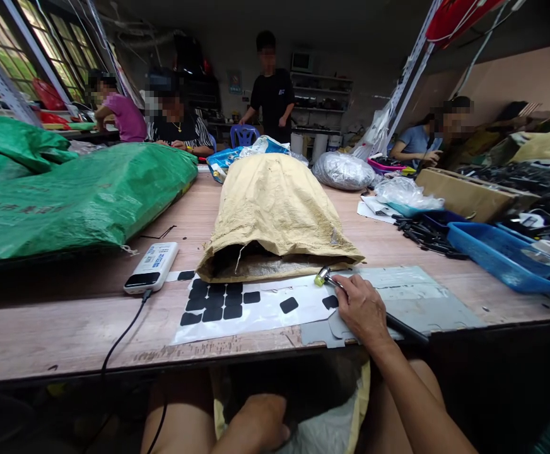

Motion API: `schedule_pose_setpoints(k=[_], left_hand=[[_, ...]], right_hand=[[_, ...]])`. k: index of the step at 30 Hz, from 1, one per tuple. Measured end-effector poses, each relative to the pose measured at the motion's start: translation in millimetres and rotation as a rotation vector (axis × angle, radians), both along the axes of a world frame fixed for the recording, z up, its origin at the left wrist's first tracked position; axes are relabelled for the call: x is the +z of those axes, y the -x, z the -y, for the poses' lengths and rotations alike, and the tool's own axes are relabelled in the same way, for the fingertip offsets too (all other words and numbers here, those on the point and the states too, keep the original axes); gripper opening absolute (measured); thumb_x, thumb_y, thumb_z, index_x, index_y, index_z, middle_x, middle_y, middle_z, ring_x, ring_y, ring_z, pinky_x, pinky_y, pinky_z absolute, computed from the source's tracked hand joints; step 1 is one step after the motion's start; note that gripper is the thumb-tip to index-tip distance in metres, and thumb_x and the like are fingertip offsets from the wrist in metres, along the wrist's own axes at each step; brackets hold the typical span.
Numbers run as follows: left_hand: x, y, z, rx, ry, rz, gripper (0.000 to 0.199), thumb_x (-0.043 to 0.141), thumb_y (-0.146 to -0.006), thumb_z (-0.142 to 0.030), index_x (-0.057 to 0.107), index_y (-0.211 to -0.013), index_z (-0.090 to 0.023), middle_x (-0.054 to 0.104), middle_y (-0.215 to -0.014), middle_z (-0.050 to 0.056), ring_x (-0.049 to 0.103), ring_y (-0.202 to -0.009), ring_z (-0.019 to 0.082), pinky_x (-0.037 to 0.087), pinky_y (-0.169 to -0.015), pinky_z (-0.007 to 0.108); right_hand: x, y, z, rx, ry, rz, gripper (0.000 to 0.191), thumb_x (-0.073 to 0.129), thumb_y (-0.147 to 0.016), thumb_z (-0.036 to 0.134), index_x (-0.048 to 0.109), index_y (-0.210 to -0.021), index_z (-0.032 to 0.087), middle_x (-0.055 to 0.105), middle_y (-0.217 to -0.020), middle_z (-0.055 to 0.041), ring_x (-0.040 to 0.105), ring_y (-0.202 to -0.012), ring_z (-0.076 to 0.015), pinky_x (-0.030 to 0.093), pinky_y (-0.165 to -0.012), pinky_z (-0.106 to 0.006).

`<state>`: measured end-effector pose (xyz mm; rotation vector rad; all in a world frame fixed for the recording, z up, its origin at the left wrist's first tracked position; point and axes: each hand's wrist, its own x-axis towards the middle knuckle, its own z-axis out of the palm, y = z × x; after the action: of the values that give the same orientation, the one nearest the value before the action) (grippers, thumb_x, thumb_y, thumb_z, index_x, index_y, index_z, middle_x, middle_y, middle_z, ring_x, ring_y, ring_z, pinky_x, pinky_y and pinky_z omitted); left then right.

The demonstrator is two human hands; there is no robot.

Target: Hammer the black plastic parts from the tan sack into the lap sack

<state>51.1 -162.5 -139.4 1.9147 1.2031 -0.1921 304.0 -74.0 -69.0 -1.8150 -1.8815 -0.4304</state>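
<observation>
My right hand point(361, 308) is closed round a small hammer point(406, 329) at the front edge of the table. The hammer has a silver head with a yellow tip, pointing left, and a black handle reaching out to the right. Under it lie a grey board point(417, 293) and a white sheet point(263, 318) with several black rounded-square pads point(213, 299). My left hand point(260, 419) is low in the mouth of a sack point(364, 391) on my lap. Its fingers are mostly hidden, so what they hold does not show.
A beige sack point(275, 208) lies mouth-forward behind the sheet. A green sack point(86, 195) and a cabled white power bank point(152, 268) are left. Blue trays point(506, 258) and black parts point(426, 236) sit right. Several people, one standing point(272, 91), are beyond the table.
</observation>
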Motion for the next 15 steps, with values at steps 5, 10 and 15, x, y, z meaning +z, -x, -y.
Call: schedule_pose_setpoints(k=[5, 10, 15], left_hand=[[105.7, 14.3, -31.4, -0.061, -0.081, 0.398, 0.033, 0.063, -0.087, -0.049, 0.073, -0.111, -0.029, 0.076, -0.09, 0.001, 0.07, -0.081, 0.02, 0.053, -0.071, 0.027], [140.3, 41.3, -122.8, 0.718, -0.888, 0.066, 0.034, 0.051, -0.094, -0.036, 0.071, -0.114, -0.017, 0.073, -0.105, 0.013, 0.069, -0.094, 0.027, 0.052, -0.08, 0.035], [125.6, 58.6, -160.5, 0.916, -0.802, -0.231, 0.035, 0.06, -0.087, -0.034, 0.07, -0.115, -0.015, 0.072, -0.098, 0.019, 0.069, -0.094, 0.037, 0.053, -0.078, 0.044]], right_hand=[[-1.7, -0.9, -1.2, -0.002, -0.002, -0.007, 0.027, 0.055, -0.094, 0.022, 0.068, -0.118, 0.026, 0.062, -0.092, -0.0041, 0.053, -0.085, -0.0203, 0.037, -0.077, -0.032], [0.2, -0.7, -1.1, -0.01, 0.017, -0.021, 0.026, 0.055, -0.095, 0.022, 0.068, -0.117, 0.026, 0.062, -0.092, -0.0037, 0.053, -0.086, -0.0205, 0.037, -0.077, -0.032], [3.4, 0.9, 0.6, -0.012, 0.022, -0.051, 0.026, 0.056, -0.094, 0.022, 0.069, -0.116, 0.027, 0.062, -0.093, -0.0033, 0.053, -0.086, -0.0199, 0.036, -0.077, -0.032]])
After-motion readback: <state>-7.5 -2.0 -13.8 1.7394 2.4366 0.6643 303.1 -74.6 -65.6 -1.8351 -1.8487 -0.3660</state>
